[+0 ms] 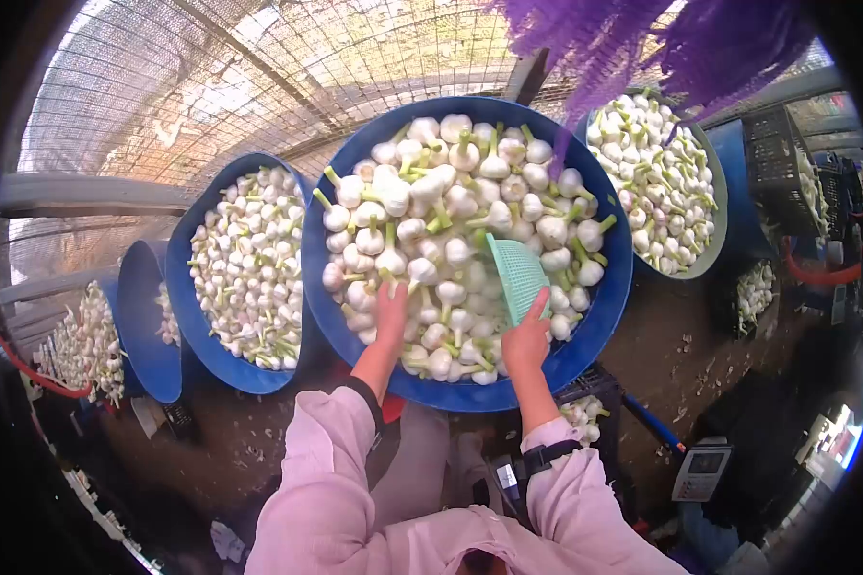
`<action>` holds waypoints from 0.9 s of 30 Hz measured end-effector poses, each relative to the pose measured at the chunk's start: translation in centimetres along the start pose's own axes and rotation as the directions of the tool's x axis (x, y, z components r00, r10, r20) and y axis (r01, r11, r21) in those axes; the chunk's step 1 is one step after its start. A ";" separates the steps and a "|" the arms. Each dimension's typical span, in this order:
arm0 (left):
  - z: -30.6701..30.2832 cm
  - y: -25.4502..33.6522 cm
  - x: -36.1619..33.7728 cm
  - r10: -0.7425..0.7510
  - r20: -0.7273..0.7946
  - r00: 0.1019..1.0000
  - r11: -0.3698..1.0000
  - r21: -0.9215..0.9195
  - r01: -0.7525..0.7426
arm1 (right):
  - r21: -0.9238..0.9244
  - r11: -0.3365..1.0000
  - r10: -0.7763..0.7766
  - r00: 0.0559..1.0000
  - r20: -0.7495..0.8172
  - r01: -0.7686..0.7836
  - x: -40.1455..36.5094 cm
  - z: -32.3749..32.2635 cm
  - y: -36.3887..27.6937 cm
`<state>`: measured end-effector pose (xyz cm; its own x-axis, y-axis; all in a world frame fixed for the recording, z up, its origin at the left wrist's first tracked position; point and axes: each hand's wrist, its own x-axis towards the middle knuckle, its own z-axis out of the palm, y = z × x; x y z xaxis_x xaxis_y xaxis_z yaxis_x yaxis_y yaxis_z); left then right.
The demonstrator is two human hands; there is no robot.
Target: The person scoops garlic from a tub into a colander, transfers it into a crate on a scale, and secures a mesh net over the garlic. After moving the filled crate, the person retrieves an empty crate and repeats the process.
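A large blue tub (612,321) in front of me is full of white garlic bulbs (460,199) with trimmed green stems. My right hand (525,335) grips the rim of a mint-green plastic colander (520,273), which is tilted on its side among the bulbs at the tub's right. On the left side of the same tub, my left hand (390,311) reaches onto the garlic with its fingers stretched forward and apart, touching bulbs. Its fingertips are partly hidden among them. The patch of garlic beside the colander looks hazy.
More garlic fills a blue tub (184,307) on the left and a pale-rimmed tub (708,254) on the right. Purple netting (633,48) hangs overhead. Black crates (781,172) are stacked far right. A digital scale display (703,470) stands lower right. Wire mesh fencing (288,67) runs behind.
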<state>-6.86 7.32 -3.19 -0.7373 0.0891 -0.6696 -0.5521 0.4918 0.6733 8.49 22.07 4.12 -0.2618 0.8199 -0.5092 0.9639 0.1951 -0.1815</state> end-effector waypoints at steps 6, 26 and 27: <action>-1.9 -9.2 3.8 0.381 0.224 0.897 0.726 0.529 -0.440 | 0.058 0.998 -0.025 0.973 0.228 0.012 4.6 2.9 -1.7; -2.0 -2.3 0.7 0.192 0.275 0.942 0.908 0.313 -0.277 | 0.190 0.899 -0.362 0.915 -0.181 0.393 15.3 -0.7 5.2; -2.1 -2.2 0.7 0.169 0.290 0.942 0.920 0.295 -0.257 | 0.440 0.877 -0.181 0.981 -0.072 0.194 13.6 -4.2 4.6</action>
<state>-6.98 4.52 -4.49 -0.6749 0.4188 -0.6076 -0.2040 0.6854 0.6990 9.60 36.35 -0.08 -0.4277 0.8077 -0.4058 0.7723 0.0933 -0.6283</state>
